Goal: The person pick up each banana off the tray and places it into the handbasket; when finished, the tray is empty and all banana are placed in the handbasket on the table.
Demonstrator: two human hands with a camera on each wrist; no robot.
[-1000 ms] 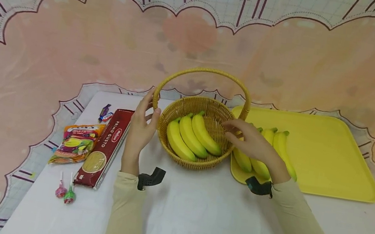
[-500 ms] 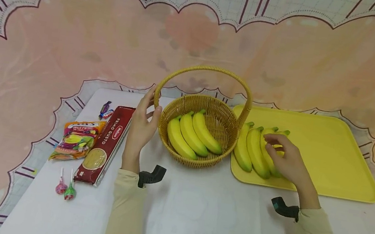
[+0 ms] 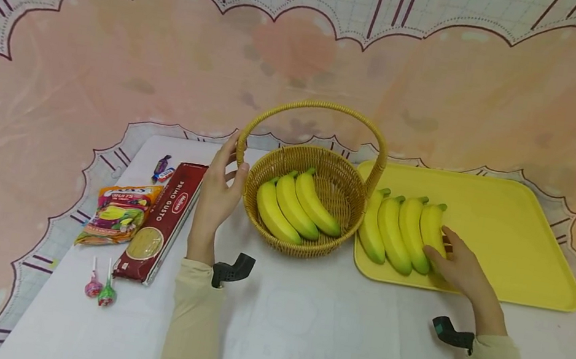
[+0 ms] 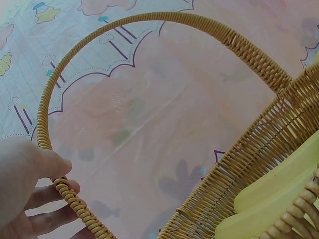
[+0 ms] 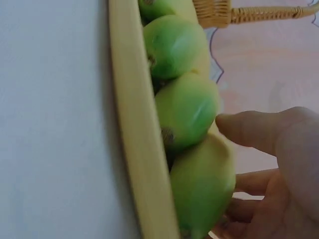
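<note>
Left hand and right hand set well apart

The left hand hooks thumb and fingers round the tall arched handle of a golden woven wicker basket, probably to steady it. The right hand straddles the rightmost yellow, green-tipped banana, thumb to one side and fingers to the other; whether it pinches firmly I cannot tell. That banana lies on a flat, yellow, rectangular tray, well apart from the left hand. Three more yellow bananas lie beside it in a row, which likely leaves the outer one easiest to reach. Three yellow, curved bananas in the basket nestle between the hands. Beyond the left hand, a long dark-red pasta packet rests on the white desk.
</note>
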